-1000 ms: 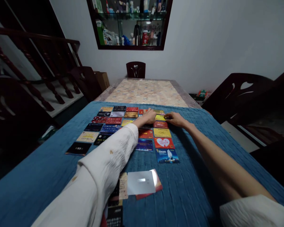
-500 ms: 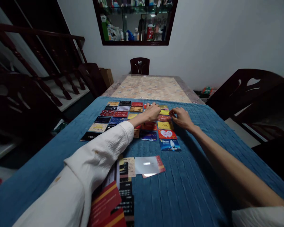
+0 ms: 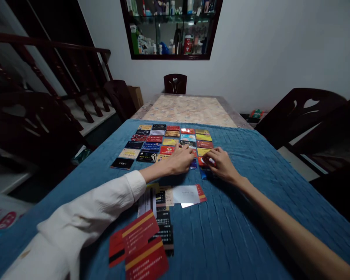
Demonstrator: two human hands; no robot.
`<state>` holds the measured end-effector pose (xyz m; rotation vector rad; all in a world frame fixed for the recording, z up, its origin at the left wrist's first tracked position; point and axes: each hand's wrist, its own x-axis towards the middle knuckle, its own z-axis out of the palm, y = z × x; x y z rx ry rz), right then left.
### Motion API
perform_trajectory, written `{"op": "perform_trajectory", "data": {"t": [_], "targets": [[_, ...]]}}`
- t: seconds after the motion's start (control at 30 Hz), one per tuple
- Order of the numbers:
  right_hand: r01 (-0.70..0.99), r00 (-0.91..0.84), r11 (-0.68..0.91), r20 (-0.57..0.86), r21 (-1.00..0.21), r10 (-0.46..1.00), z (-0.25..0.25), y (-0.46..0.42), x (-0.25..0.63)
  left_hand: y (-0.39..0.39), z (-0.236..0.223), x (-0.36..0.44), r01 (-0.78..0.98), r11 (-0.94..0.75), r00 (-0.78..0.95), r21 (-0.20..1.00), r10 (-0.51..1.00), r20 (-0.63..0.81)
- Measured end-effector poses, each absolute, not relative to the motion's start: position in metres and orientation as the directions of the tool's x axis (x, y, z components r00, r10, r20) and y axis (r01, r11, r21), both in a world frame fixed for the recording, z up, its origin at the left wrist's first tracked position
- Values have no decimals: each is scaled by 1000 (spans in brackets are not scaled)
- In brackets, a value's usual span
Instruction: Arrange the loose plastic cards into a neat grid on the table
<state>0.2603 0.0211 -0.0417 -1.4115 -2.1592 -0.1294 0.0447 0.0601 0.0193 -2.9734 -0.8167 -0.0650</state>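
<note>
Rows of flat colourful cards lie in a grid on the blue cloth. My left hand [image 3: 182,159] rests over the middle columns, its bent fingers apart and touching cards beside a black-and-white card [image 3: 188,144]. Some cards are hidden beneath it. My right hand [image 3: 221,163] is at the near end of the right column, fingertips spread on the red card with a white heart [image 3: 203,161]. Partly under that hand shows a blue card [image 3: 205,173]. A yellow card [image 3: 204,151] lies just beyond. Neither hand lifts a card.
Nearer me lie loose overlapping cards: a silvery white card [image 3: 185,194], several black ones and red cards with a gold stripe [image 3: 147,259]. Dark wooden chairs [image 3: 301,107] flank the table [image 3: 186,109]. A glass-shelved cabinet [image 3: 170,35] is set in the wall.
Both hands have drawn back toward me along the columns, the right from the upper right column to the heart card. Far cards formerly covered by my left hand now show.
</note>
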Motion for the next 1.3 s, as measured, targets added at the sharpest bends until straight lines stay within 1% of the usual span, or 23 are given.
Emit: {"op": "perform_trajectory", "data": {"t": [0.2,0.43,0.57,0.77,1.0,1.3], "targets": [[822,-373,531,512,-204,774,-41,-10,236,31,8,16,503,-864,863,-18,501,62],[763,-444,607,500,-225,743,-42,-42,216,-4,-11,-16,507,-858,853,81,513,98],[766,-443,605,502,-219,743,-43,-57,207,-21,-16,-28,501,-859,851,105,511,123],[747,-494,628,449,-218,745,-44,-67,202,-30,-18,-35,496,-856,843,143,514,156],[720,-558,657,376,-224,740,-43,-69,200,-31,-20,-37,505,-846,837,173,529,142],[723,-559,652,360,-228,747,-45,-69,200,-31,-23,-38,499,-844,837,198,528,144]]}}
